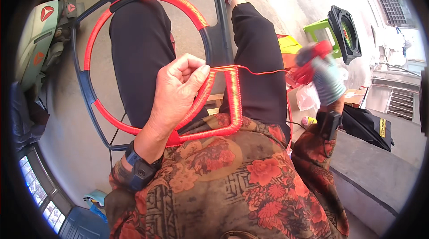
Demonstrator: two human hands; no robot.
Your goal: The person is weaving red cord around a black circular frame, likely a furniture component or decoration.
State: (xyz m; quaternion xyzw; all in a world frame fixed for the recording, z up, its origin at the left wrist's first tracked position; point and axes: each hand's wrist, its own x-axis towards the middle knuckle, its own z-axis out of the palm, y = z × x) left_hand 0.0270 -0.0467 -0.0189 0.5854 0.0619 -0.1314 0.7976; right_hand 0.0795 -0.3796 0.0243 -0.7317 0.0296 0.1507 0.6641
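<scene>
Two hands at work: left hand fingers pinching red cord against frame at centre; right hand, blurred at right, grip unclear. Best kept taut, coils packed tight.

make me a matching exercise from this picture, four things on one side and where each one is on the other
Things:
1. left hand
2. right hand
3. frame
4. stool

Places or states:
A. green, on the ground at the upper right
B. pinching the red-wrapped bar at the middle of the frame
C. gloved and blurred, held out to the right with the red cord running to it
D. dark blue, partly wound in red, lying across the lap

Pairs: 1-B, 2-C, 3-D, 4-A
</scene>
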